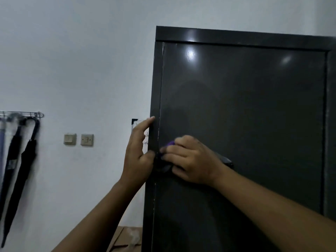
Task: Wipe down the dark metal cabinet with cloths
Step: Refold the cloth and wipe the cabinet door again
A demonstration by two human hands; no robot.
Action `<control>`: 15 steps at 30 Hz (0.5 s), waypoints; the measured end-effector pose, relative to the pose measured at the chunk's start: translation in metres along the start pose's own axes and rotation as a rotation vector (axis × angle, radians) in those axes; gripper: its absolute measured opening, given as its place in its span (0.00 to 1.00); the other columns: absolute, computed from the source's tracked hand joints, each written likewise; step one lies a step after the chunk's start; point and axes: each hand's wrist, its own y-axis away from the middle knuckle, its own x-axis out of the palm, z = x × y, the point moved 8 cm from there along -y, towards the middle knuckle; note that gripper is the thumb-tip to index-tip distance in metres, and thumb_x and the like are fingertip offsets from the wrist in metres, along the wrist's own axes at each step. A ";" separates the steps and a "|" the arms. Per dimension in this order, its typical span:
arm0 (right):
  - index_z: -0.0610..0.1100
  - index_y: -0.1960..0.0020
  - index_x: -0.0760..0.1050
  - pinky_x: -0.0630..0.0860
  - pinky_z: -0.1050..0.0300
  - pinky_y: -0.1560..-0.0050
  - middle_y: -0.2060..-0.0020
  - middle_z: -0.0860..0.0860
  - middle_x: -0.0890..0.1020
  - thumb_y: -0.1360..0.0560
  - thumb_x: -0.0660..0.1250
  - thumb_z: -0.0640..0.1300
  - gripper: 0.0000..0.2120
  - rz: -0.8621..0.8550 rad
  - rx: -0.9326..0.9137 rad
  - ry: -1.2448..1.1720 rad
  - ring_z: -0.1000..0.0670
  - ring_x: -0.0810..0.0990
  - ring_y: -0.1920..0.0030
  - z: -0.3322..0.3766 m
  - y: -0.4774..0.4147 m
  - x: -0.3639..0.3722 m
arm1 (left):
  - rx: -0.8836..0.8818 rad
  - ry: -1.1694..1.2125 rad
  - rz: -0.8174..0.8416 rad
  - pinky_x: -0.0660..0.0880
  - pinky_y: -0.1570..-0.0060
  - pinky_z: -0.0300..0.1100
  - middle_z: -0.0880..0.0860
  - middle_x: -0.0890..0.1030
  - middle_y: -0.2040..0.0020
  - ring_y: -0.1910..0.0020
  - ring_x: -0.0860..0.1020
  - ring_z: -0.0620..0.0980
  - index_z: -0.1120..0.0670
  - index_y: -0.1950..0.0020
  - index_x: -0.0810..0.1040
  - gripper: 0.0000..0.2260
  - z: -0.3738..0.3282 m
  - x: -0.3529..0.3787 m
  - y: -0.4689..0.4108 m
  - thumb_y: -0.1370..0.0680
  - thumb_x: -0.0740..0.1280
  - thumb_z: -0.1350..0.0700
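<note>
a person's right hand [190,160] presses a small purple cloth [171,143] against the glossy door of a tall dark grey metal cabinet [245,115], fingers curled over the cloth near the door's left edge. the left hand [139,151] rests on the cabinet's left corner, fingers straight, holding nothing.

Ahead of me, a pale wall [81,51]. Far left: a wire rack [23,114] fixed to it, with dark folded umbrellas [23,160] hanging by their crooked handles, tips down. Right of these, two beige switches [70,139] side by side at one height. Further right, a white paper [136,125] with handwriting, partly hidden; I cannot read it. Low down, brown cardboard [123,239] lies flat.
</note>
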 end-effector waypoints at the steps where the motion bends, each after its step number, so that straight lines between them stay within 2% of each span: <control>1: 0.45 0.43 0.83 0.73 0.49 0.41 0.40 0.50 0.82 0.25 0.67 0.44 0.12 0.005 -0.053 0.023 0.46 0.76 0.44 0.000 0.008 -0.003 | -0.006 0.001 0.010 0.69 0.33 0.36 0.44 0.72 0.30 0.28 0.69 0.45 0.54 0.26 0.69 0.35 -0.002 -0.001 0.001 0.33 0.63 0.71; 3: 0.46 0.43 0.83 0.73 0.48 0.43 0.39 0.51 0.82 0.24 0.67 0.43 0.12 -0.055 -0.013 0.063 0.46 0.76 0.45 -0.014 0.020 -0.016 | -0.007 -0.042 0.024 0.67 0.36 0.31 0.42 0.72 0.32 0.30 0.70 0.42 0.52 0.28 0.70 0.32 -0.007 -0.006 0.002 0.32 0.63 0.67; 5: 0.45 0.43 0.83 0.74 0.45 0.44 0.38 0.52 0.82 0.25 0.67 0.41 0.12 -0.175 0.178 0.083 0.44 0.78 0.46 -0.049 0.024 -0.038 | 0.015 -0.152 0.020 0.66 0.36 0.28 0.42 0.72 0.34 0.32 0.69 0.39 0.51 0.29 0.71 0.29 -0.012 -0.011 -0.004 0.30 0.63 0.64; 8: 0.46 0.41 0.82 0.74 0.44 0.43 0.38 0.52 0.82 0.26 0.67 0.40 0.14 -0.318 0.439 0.101 0.41 0.78 0.47 -0.101 0.008 -0.067 | -0.026 -0.314 -0.006 0.67 0.34 0.38 0.43 0.70 0.35 0.35 0.67 0.39 0.49 0.30 0.71 0.23 -0.011 -0.014 -0.017 0.24 0.67 0.62; 11: 0.46 0.40 0.81 0.74 0.43 0.43 0.40 0.52 0.82 0.25 0.64 0.42 0.15 -0.388 0.599 0.069 0.41 0.75 0.46 -0.132 -0.024 -0.080 | -0.131 -0.326 -0.026 0.66 0.33 0.45 0.43 0.69 0.34 0.33 0.67 0.44 0.47 0.29 0.69 0.24 -0.004 -0.015 -0.026 0.22 0.69 0.61; 13: 0.45 0.41 0.80 0.74 0.43 0.44 0.41 0.52 0.82 0.25 0.63 0.43 0.15 -0.384 0.631 0.039 0.42 0.74 0.45 -0.135 -0.039 -0.074 | -0.136 -0.347 -0.043 0.63 0.34 0.44 0.42 0.68 0.34 0.33 0.64 0.45 0.47 0.29 0.69 0.24 -0.005 -0.009 -0.029 0.22 0.69 0.62; 15: 0.43 0.41 0.81 0.74 0.42 0.42 0.41 0.50 0.82 0.26 0.63 0.43 0.16 -0.323 0.503 0.013 0.41 0.75 0.45 -0.117 -0.049 -0.059 | -0.100 -0.349 -0.078 0.62 0.35 0.44 0.41 0.67 0.37 0.35 0.63 0.42 0.46 0.30 0.70 0.25 -0.007 -0.003 -0.032 0.23 0.68 0.65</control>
